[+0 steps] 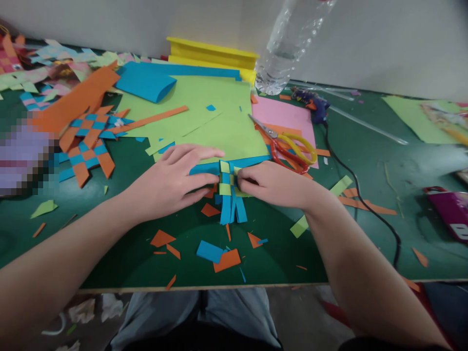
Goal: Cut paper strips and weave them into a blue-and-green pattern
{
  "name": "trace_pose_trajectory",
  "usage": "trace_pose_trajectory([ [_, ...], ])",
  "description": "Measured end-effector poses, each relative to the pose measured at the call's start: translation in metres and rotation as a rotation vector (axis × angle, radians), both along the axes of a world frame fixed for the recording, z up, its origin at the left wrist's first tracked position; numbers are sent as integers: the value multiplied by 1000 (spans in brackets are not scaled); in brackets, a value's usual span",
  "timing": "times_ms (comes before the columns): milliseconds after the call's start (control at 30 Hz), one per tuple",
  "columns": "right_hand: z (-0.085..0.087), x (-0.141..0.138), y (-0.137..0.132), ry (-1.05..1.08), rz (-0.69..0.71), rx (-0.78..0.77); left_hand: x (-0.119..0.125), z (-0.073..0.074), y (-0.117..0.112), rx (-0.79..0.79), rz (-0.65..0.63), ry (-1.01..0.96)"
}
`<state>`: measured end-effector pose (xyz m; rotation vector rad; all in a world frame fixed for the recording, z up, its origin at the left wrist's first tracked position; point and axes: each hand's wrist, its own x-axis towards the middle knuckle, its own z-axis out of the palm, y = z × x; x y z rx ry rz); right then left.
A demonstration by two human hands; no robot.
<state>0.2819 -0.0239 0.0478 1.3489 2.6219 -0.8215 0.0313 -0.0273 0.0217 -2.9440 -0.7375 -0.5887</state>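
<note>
A small piece of woven paper strips (225,181), light green crossed with blue, lies near the middle of the table with loose blue ends fanning toward me. My right hand (272,183) has its fingers curled in a pinch at the weave's right edge, where green strip ends show. On the other side, my left hand (183,178) is open, its fingers stretched out and apart, with fingertips at the weave's left edge. A blue strip passes behind the weave. Just beyond my right hand rest scissors (288,146) with red and yellow handles.
Behind the hands lies a large light green sheet (215,117), with a rolled blue sheet (142,80) on it. A clear plastic bottle (288,48) stands by the wall. A glue gun (316,105) trails a black cord rightward. Orange-blue woven pieces (87,141) and scraps lie around.
</note>
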Motion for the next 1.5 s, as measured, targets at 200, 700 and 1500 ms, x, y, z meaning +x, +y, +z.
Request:
trace_pose_trajectory([
  [200, 0, 1, 0, 4, -3, -1, 3, 0, -2, 122, -64, 91],
  [700, -4, 3, 0, 51, -6, 21, 6, -7, 1, 140, -176, 148],
  [1500, -3, 9, 1, 646, -231, 275, 3, 0, 3, -403, -9, -195],
])
